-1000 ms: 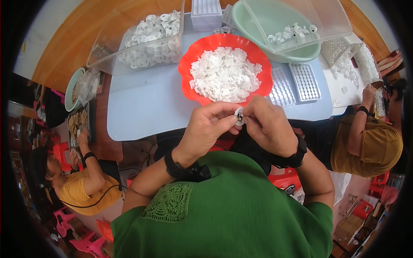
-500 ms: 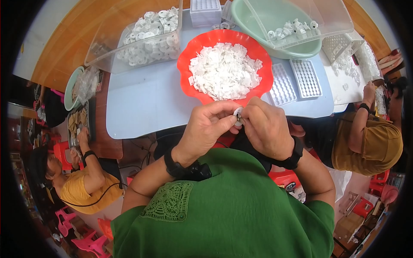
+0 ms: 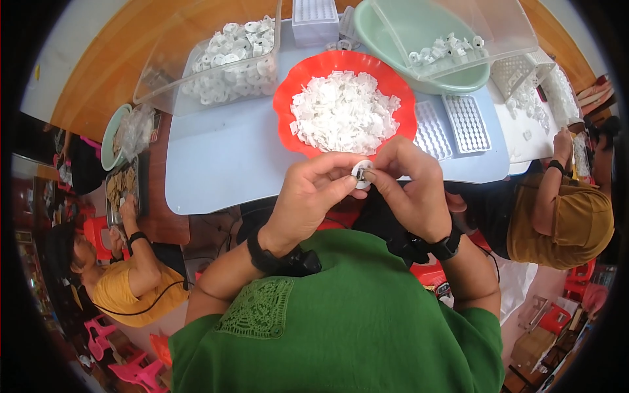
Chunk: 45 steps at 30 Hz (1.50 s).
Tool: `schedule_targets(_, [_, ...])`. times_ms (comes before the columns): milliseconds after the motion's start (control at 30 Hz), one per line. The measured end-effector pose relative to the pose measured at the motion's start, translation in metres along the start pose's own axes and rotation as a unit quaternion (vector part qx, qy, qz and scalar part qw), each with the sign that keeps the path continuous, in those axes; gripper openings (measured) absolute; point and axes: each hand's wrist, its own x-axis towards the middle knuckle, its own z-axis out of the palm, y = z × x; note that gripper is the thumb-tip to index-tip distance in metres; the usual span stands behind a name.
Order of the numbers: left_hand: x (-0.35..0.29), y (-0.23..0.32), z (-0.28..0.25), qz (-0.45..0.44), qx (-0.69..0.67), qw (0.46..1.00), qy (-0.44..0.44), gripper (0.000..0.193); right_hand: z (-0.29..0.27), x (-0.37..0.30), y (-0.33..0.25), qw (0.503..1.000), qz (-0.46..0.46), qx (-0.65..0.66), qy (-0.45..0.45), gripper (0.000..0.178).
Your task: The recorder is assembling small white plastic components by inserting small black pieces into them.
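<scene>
Between my two hands is a small round white plastic part (image 3: 361,171) with a dark slot in its middle, held just in front of the red bowl. My left hand (image 3: 314,193) pinches it by the left edge between thumb and fingers. From the right, the thumb and forefinger of my right hand (image 3: 416,187) close on the part's face; any small piece between those fingertips is hidden. Beyond my hands, the red wavy-rimmed bowl (image 3: 283,98) is heaped with small flat white plastic pieces (image 3: 344,111).
A clear bin (image 3: 157,85) of round white parts stands at the back left of the light-blue table (image 3: 216,157). A green basin (image 3: 452,82) and white hole-patterned trays (image 3: 466,124) are at the right. Co-workers sit left (image 3: 137,281) and right (image 3: 544,216).
My right hand's fingers have shifted and opened up slightly, showing more of the part's face and its dark slot. My left hand keeps its pinch. The view has shifted slightly.
</scene>
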Motion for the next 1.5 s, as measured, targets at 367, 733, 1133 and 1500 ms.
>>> schedule_targets(367, [0.007,-0.004,-0.008,0.024,-0.068,0.997,-0.026,0.030,0.006,-0.002,-0.004,0.940,0.196,0.280,0.001,0.011])
schedule_targets(733, [0.006,-0.001,-0.008,0.027,-0.055,0.998,-0.026,0.030,0.001,0.006,-0.009,0.988,-0.130,-0.075,0.041,0.025])
schedule_targets(1133, [0.000,-0.004,-0.009,0.028,-0.032,0.998,-0.041,0.032,-0.002,0.006,-0.008,0.963,-0.209,-0.169,0.015,0.028])
schedule_targets(1500, [-0.001,-0.003,-0.008,0.034,-0.056,0.997,-0.049,0.031,0.008,-0.001,-0.014,0.970,-0.194,-0.136,0.055,0.031])
